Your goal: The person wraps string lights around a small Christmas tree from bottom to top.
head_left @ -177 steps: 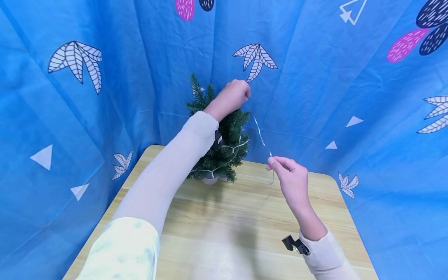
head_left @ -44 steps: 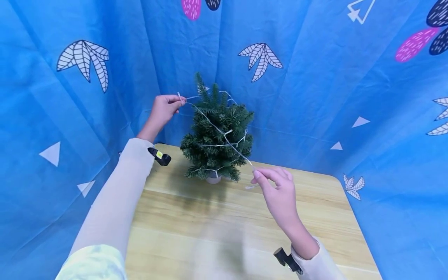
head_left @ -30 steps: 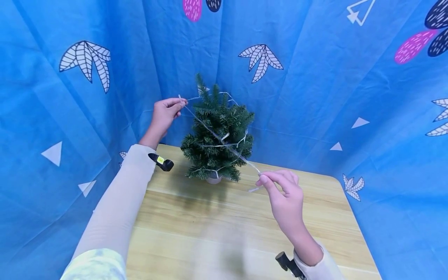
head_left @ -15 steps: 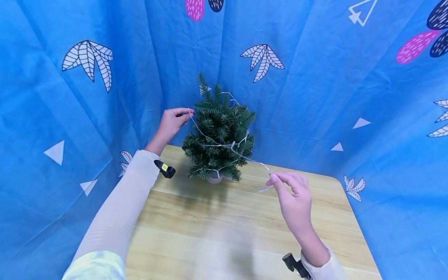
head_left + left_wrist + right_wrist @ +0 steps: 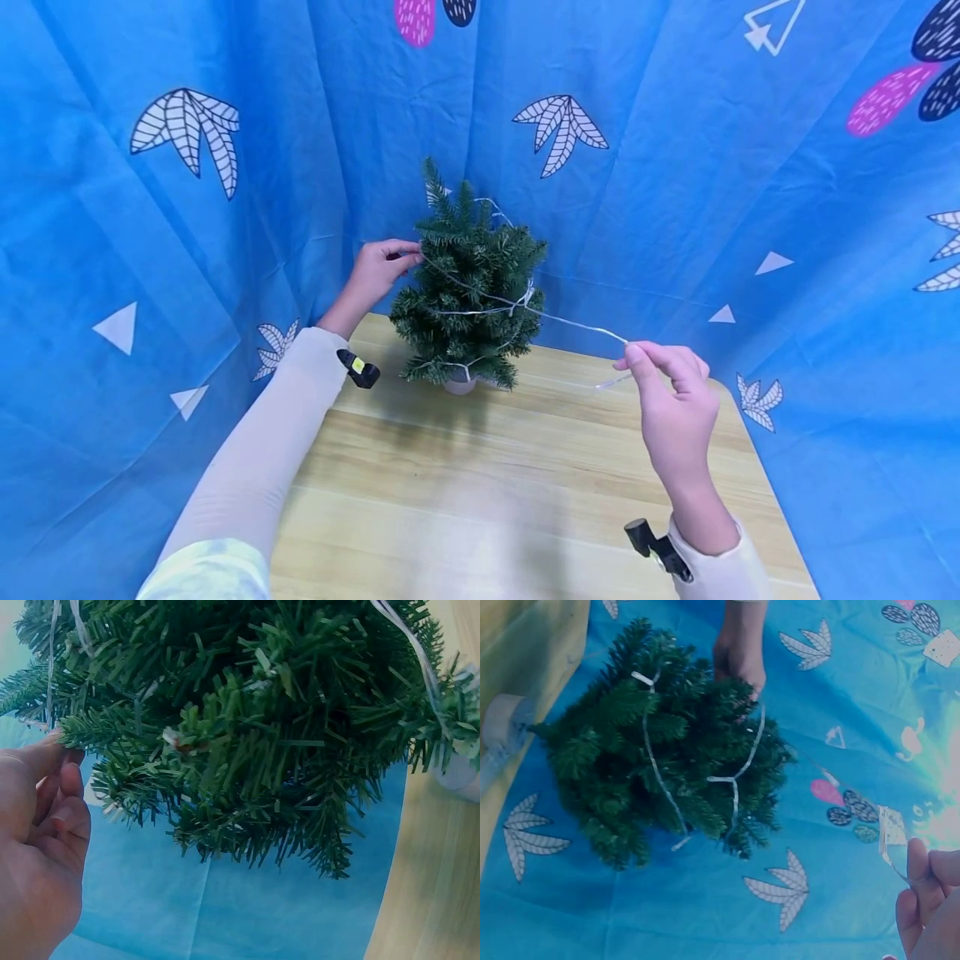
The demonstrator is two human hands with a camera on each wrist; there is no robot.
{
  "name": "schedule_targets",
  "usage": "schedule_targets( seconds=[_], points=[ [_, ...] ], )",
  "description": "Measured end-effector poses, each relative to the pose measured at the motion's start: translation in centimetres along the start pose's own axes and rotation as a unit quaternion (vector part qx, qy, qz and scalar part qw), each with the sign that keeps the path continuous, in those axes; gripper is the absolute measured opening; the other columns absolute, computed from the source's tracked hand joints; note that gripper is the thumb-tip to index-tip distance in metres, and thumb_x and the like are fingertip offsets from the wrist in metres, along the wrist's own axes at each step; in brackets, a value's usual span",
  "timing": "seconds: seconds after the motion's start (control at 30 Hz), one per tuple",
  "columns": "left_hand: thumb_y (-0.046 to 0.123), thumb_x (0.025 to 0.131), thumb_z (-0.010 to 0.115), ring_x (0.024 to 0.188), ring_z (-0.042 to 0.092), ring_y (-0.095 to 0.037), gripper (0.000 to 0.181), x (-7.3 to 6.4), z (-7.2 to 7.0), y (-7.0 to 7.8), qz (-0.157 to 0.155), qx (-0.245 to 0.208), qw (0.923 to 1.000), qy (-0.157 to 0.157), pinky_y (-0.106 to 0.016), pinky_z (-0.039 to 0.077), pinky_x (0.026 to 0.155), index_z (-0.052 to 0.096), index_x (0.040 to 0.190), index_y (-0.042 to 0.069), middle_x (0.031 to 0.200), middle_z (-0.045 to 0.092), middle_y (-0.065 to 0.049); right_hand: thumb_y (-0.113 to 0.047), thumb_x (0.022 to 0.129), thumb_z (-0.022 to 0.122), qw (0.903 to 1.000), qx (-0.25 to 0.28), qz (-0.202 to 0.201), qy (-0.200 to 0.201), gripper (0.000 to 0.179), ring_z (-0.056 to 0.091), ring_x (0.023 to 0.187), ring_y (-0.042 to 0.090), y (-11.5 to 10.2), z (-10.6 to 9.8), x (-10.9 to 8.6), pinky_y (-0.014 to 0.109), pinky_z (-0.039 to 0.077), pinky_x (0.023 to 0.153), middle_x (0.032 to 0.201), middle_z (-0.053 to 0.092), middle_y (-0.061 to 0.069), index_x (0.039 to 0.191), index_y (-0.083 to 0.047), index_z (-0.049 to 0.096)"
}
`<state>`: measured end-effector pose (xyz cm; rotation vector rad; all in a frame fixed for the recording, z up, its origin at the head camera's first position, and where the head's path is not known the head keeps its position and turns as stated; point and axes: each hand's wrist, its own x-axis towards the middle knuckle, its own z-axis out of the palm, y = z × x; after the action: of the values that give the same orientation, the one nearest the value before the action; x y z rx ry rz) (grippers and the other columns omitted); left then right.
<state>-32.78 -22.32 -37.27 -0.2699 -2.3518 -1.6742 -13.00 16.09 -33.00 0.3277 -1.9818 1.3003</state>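
A small green artificial Christmas tree (image 5: 472, 267) stands upright on the wooden table, its pale base (image 5: 460, 387) just showing. A thin string of fairy lights (image 5: 573, 322) is wound round it and crosses its front. At the tree's left side my left hand (image 5: 377, 273) pinches the wire against the outer branches; in the left wrist view the wire runs down to the fingertips (image 5: 54, 739). Off to the right, my right hand (image 5: 681, 417) pinches the same string between thumb and forefinger, drawn out nearly straight. A short loose piece hangs below those fingers. The tree's back is hidden.
A blue patterned curtain (image 5: 645, 208) encloses the back and both sides, close behind the tree. The light wood table (image 5: 420, 483) reaches toward the person in front. Each sleeve carries a small black camera (image 5: 360, 369).
My left hand, earlier reaching across the treetop, has come round to the left side and lowered against the branches. My right hand has moved right and slightly up, tightening the string across the front.
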Motion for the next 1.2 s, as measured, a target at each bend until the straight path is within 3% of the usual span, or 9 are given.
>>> schedule_targets(
  seconds=[0.27, 0.37, 0.47, 0.6, 0.7, 0.8, 0.93, 1.07, 1.2],
  points=[
    [0.026, 0.098, 0.069, 0.08, 0.058, -0.012, 0.03, -1.4, -0.5, 0.6, 0.021, 0.008, 0.9987, 0.047, -0.025, 0.046, 0.068, 0.073, 0.123, 0.011, 0.114, 0.07, -0.01, -0.012, 0.094, 0.073, 0.9995, -0.014, 0.027, -0.012, 0.009, 0.051, 0.108, 0.011, 0.2, 0.3, 1.1, 0.029, 0.031, 0.096, 0.086, 0.066, -0.013, 0.09, -0.008, 0.08],
    [0.03, 0.097, 0.069, 0.078, 0.053, -0.015, 0.03, -2.9, -0.2, 2.0, 0.05, 0.03, 0.9955, 0.075, -0.027, 0.043, 0.065, 0.075, 0.121, 0.013, 0.114, 0.068, -0.005, -0.014, 0.094, 0.073, 0.9992, -0.018, 0.032, -0.013, 0.009, 0.052, 0.106, 0.011, 0.4, 0.4, 1.5, 0.03, 0.031, 0.097, 0.085, 0.066, -0.013, 0.091, -0.009, 0.08],
    [0.03, 0.096, 0.071, 0.079, 0.053, -0.015, 0.027, -4.5, 0.9, 4.1, 0.101, 0.047, 0.9899, 0.088, -0.026, 0.043, 0.067, 0.076, 0.116, 0.013, 0.115, 0.069, -0.003, -0.016, 0.094, 0.073, 0.9992, -0.019, 0.032, -0.016, 0.01, 0.052, 0.105, 0.01, 0.4, 0.4, 1.9, 0.031, 0.031, 0.096, 0.084, 0.066, -0.013, 0.092, -0.009, 0.08],
    [0.025, 0.094, 0.073, 0.076, 0.056, -0.014, 0.022, -6.5, 3.1, 7.0, 0.169, 0.052, 0.9823, 0.063, -0.024, 0.045, 0.065, 0.078, 0.111, 0.011, 0.111, 0.071, -0.002, -0.019, 0.095, 0.072, 0.9992, -0.017, 0.03, -0.021, 0.012, 0.053, 0.104, 0.011, 0.2, 0.6, 2.5, 0.031, 0.031, 0.095, 0.084, 0.068, -0.013, 0.093, -0.01, 0.08],
    [0.021, 0.093, 0.074, 0.073, 0.056, -0.014, 0.02, -7.6, 4.8, 8.6, 0.191, 0.061, 0.9795, 0.025, -0.024, 0.045, 0.062, 0.078, 0.109, 0.01, 0.11, 0.072, -0.001, -0.02, 0.095, 0.072, 0.9993, -0.012, 0.027, -0.024, 0.013, 0.054, 0.103, 0.011, 0.0, 0.8, 2.9, 0.032, 0.031, 0.096, 0.085, 0.068, -0.013, 0.094, -0.01, 0.08],
    [0.022, 0.095, 0.072, 0.074, 0.055, -0.013, 0.021, -8.3, 6.4, 9.3, 0.186, 0.082, 0.979, -0.014, -0.024, 0.047, 0.064, 0.077, 0.111, 0.011, 0.113, 0.071, 0.001, -0.019, 0.095, 0.072, 0.9995, -0.005, 0.02, -0.024, 0.012, 0.055, 0.102, 0.01, -0.3, 1.1, 3.3, 0.032, 0.031, 0.097, 0.085, 0.068, -0.013, 0.094, -0.009, 0.08],
    [0.026, 0.097, 0.07, 0.088, 0.061, -0.012, 0.023, -8.6, 7.9, 9.4, 0.168, 0.097, 0.9798, -0.049, -0.028, 0.051, 0.073, 0.077, 0.114, 0.013, 0.116, 0.071, 0.003, -0.017, 0.094, 0.073, 0.9997, 0.003, 0.002, -0.025, 0.011, 0.057, 0.099, 0.01, -0.6, 1.5, 3.8, 0.032, 0.031, 0.098, 0.085, 0.068, -0.013, 0.093, -0.009, 0.08],
    [0.024, 0.096, 0.071, 0.102, 0.064, -0.011, 0.019, -8.5, 8.6, 9.2, 0.161, 0.094, 0.981, -0.054, -0.031, 0.054, 0.081, 0.078, 0.111, 0.015, 0.112, 0.071, 0.004, -0.018, 0.095, 0.072, 0.9995, 0.005, -0.008, -0.029, 0.011, 0.056, 0.097, 0.009, -0.8, 2.0, 4.3, 0.033, 0.031, 0.098, 0.084, 0.069, -0.013, 0.094, -0.009, 0.08],
    [0.023, 0.096, 0.071, 0.101, 0.065, -0.01, 0.015, -8.4, 8.9, 9.1, 0.166, 0.098, 0.9801, -0.049, -0.031, 0.055, 0.082, 0.078, 0.106, 0.015, 0.107, 0.072, 0.005, -0.02, 0.096, 0.072, 0.9993, 0.001, -0.017, -0.032, 0.014, 0.057, 0.095, 0.008, -0.9, 2.4, 5.2, 0.034, 0.031, 0.101, 0.083, 0.069, -0.013, 0.095, -0.009, 0.08]
  ],
)
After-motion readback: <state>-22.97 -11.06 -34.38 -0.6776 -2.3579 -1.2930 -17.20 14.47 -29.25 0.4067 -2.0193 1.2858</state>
